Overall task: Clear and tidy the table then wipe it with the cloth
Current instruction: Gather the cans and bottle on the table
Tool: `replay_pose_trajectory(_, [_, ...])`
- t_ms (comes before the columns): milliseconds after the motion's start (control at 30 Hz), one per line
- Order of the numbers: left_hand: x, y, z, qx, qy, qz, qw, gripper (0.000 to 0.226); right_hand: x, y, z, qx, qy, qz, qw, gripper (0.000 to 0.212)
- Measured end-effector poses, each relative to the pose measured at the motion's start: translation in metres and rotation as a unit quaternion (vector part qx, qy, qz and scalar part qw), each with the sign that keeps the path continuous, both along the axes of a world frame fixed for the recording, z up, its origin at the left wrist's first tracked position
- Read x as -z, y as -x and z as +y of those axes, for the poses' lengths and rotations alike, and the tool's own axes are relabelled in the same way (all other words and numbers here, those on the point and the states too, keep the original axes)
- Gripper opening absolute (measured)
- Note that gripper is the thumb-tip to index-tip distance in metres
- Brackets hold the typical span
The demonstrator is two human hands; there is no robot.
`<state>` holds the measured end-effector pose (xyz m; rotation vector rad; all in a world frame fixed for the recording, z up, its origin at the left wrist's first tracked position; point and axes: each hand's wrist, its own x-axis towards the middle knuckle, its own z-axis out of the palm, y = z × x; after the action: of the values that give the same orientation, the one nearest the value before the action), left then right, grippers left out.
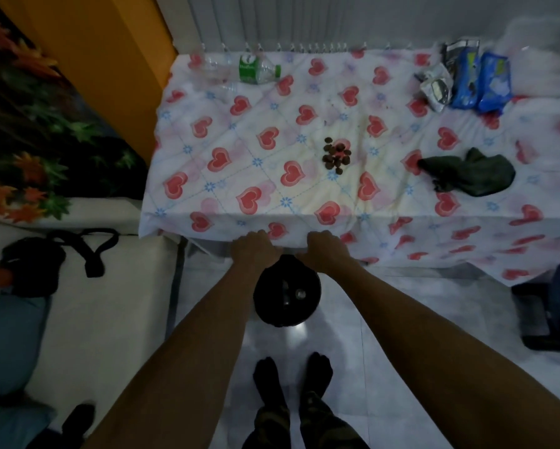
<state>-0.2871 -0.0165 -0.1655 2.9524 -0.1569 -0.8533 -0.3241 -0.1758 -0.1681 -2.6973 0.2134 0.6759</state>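
A table under a white tablecloth (239,147) printed with red hearts fills the middle. A dark green cloth (469,171) lies crumpled at its right. A small heap of dark brown round bits (336,155) sits mid-table, with crumbs scattered behind it. An empty clear bottle with a green label (246,70) lies on its side at the far left. Blue and silver snack wrappers (466,81) lie at the far right. My left hand (254,249) and my right hand (325,251) both grip the tablecloth's hanging front edge, knuckles up.
A black round bin (286,301) stands on the tiled floor under my hands, with small items inside. A white bench with a black bag (35,264) is on the left. A dark box (547,315) sits at the right. My feet (291,380) are below.
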Motion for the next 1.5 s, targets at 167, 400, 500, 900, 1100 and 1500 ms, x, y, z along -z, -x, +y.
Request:
replay_pose_trajectory(167, [-0.075, -0.035, -0.008, 0.008, -0.026, -0.075, 0.997, 0.063, -0.076, -0.047, -0.008, -0.023, 0.025, -0.056, 0.998, 0.047])
replay_pose_trajectory(400, [-0.174, -0.102, -0.010, -0.024, -0.027, -0.154, 0.987, 0.072, -0.187, -0.117, -0.009, -0.053, 0.050, -0.171, 0.983, 0.043])
replay_pose_trajectory(500, [-0.201, -0.122, -0.007, -0.028, -0.027, -0.189, 0.981, 0.073, -0.215, -0.144, -0.004, -0.056, 0.059, -0.198, 0.977, 0.041])
replay_pose_trajectory(900, [-0.170, -0.258, 0.036, -0.024, 0.016, -0.170, 0.985, 0.070, -0.186, -0.285, 0.029, -0.040, 0.073, -0.190, 0.978, 0.042])
replay_pose_trajectory(1100, [-0.132, -0.352, 0.066, 0.018, -0.004, -0.171, 0.985, 0.051, -0.140, -0.375, 0.050, -0.019, 0.089, -0.144, 0.985, 0.039])
replay_pose_trajectory(1500, [-0.039, -0.458, 0.072, 0.171, 0.031, -0.198, 0.965, 0.061, -0.054, -0.485, 0.052, -0.040, 0.130, -0.156, 0.978, 0.075])
